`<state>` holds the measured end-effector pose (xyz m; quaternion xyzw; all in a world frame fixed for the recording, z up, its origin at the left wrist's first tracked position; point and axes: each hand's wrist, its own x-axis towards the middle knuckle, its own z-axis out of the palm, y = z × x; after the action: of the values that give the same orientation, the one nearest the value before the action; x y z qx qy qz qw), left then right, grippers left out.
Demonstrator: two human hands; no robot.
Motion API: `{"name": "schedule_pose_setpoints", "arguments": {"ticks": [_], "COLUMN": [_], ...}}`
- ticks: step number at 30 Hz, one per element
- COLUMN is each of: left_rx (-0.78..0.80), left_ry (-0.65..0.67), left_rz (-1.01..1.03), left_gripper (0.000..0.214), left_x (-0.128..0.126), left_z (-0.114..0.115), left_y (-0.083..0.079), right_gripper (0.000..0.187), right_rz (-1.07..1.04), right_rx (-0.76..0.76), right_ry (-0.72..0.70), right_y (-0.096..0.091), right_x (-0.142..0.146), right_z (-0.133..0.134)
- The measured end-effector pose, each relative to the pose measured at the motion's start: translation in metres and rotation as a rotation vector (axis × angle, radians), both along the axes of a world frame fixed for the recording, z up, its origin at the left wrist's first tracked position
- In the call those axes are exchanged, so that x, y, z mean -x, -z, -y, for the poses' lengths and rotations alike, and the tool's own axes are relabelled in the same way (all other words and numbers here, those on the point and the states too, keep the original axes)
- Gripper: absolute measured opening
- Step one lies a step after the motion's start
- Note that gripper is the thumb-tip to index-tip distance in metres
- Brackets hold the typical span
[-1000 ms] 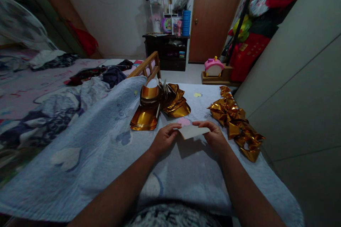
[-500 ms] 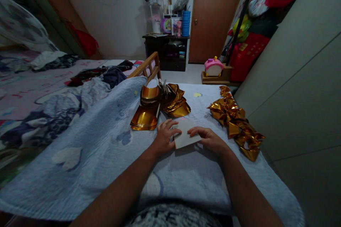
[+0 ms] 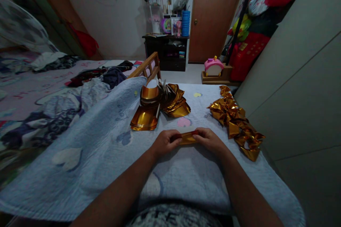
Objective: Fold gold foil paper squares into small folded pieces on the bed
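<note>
1. Gold sheet is spanning the gap between the two hands, showing as a narrow shiny band above the blue blanket, in front of the person's body; whether its lower edge is touching the cloth, I cannot tell.
2. The left hand is clamping the sheet's left end, its thumb lying along the near face and its fingers curling behind; the grip is closed, with only the sheet's thickness parting thumb and fingers.
3. The right hand is pinching the right end in much the same way, its thumb pressing the near face close to the top edge; its fingers are partly hidden behind the sheet.
4. The two hands are staying apart from each other, leaving the middle of the band bare between the thumbs.
5. Beyond the left hand, a flat stack of gold sheets is lying on the blanket, and a fanned pile of gold sheets is lying just to its right.
6. Beyond the right hand and further right, a row of crumpled gold pieces is stretching along the blanket's right side.
7. A pink heart print is showing on the cloth just past the held band.
</note>
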<state>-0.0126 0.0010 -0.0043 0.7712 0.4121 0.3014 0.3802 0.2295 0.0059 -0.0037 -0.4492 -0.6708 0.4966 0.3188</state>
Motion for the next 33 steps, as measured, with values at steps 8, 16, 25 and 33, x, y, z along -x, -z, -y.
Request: {"name": "schedule_pose_setpoints", "arguments": {"ticks": [8,16,25,33], "left_rx": [0.013,-0.128,-0.215,-0.232], "left_ry": [-0.119,-0.296,-0.310,-0.308], "left_rz": [-0.042,-0.185,-0.305,-0.399], "left_gripper": [0.046,0.029,0.022,0.022], "left_x": [-0.004,-0.006,-0.008,-0.009], "left_z": [0.001,-0.005,-0.006,-0.006], "left_y": [0.006,0.013,0.016,0.018], "right_gripper": [0.042,0.014,0.014,0.014], "right_rz": [0.165,0.491,0.572,0.641], "right_rx": [-0.143,-0.268,-0.374,-0.366], "right_ry": [0.270,0.285,0.248,0.254], "right_y": [0.014,0.021,0.019,0.019], "right_x": [0.013,0.019,0.020,0.022], "right_z": [0.001,0.002,0.001,0.001]}}
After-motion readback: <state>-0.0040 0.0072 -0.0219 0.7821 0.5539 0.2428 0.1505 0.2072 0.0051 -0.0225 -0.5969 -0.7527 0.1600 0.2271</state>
